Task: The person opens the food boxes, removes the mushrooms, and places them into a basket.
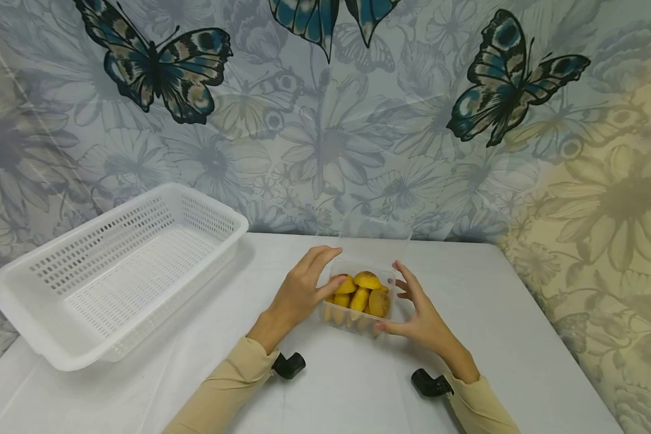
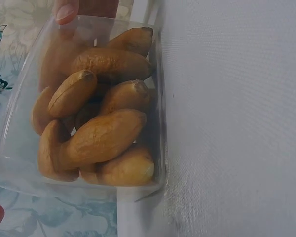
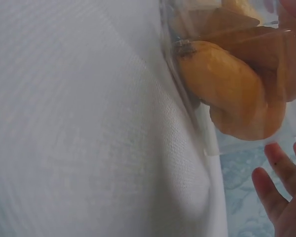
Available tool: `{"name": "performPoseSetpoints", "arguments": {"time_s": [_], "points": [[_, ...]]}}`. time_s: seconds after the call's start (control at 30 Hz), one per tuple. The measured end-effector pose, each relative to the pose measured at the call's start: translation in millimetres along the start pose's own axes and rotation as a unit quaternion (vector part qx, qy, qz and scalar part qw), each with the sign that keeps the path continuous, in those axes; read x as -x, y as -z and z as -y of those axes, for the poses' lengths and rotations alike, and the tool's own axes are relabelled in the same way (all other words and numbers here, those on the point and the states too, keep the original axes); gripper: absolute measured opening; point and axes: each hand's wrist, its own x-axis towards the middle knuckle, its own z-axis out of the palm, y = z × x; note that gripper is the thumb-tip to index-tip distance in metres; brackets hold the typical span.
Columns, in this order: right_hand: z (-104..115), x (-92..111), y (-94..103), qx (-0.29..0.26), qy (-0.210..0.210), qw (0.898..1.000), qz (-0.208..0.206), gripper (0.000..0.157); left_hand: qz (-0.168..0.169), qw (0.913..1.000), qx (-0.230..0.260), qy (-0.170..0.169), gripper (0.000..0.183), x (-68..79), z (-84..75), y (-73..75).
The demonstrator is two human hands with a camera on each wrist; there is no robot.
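A clear plastic clamshell box (image 1: 352, 322) stands on the white table, its see-through lid (image 1: 377, 232) tilted up at the back. Several yellow-brown mushrooms (image 1: 360, 298) fill it, caps mostly up; in the left wrist view their stems (image 2: 106, 138) show through the wall. My left hand (image 1: 299, 287) is at the box's left side, with thumb extended over the mushrooms and fingers pointing toward the lid. Beside the right wall is my right hand (image 1: 420, 313), thumb at the front right corner. Its spread fingertips (image 3: 271, 185) appear apart from the box in the right wrist view.
A large white perforated plastic basket (image 1: 114, 349) stands at the left of the table (image 1: 325, 398). Behind the table hangs a butterfly-and-flower patterned backdrop (image 1: 331, 138). Black wrist cameras (image 1: 289, 366) sit below both hands.
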Motion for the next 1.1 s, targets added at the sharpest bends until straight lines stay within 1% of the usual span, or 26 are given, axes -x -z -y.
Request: {"name": "performPoseSetpoints", "arguments": {"time_s": [0.07,0.13,0.23,0.33,0.53,0.77,1.1], "points": [[-1,0,-0.4,-0.009,-0.011,1.0,0.01,0.123,0.015,0.9999,0.001,0.005,0.046,0.2,-0.5,0.0],[-1,1,-0.9,-0.017,-0.021,0.999,0.019,0.121,0.034,0.9993,0.005,0.017,0.044,0.4,-1.5,0.6],[0,2,-1.6,-0.028,-0.029,0.999,0.029,0.117,0.064,0.9968,0.023,0.041,0.043,0.2,-3.4,1.1],[0,1,-2.2,-0.028,-0.027,0.999,0.028,0.115,0.088,0.9932,0.046,0.061,0.045,-1.0,-5.8,1.2],[-1,1,-3.3,-0.033,-0.025,0.999,0.025,0.113,0.118,0.9861,0.081,0.084,0.047,-3.9,-12.5,-0.2],[-2,3,-3.3,-0.028,-0.021,0.999,0.019,0.11,0.158,0.9744,0.114,0.113,0.046,-7.9,-18.7,-4.7],[-1,3,-3.4,-0.027,-0.022,0.999,0.022,0.109,0.237,0.9578,0.105,0.125,0.049,-21.0,-17.3,-9.6]]}}
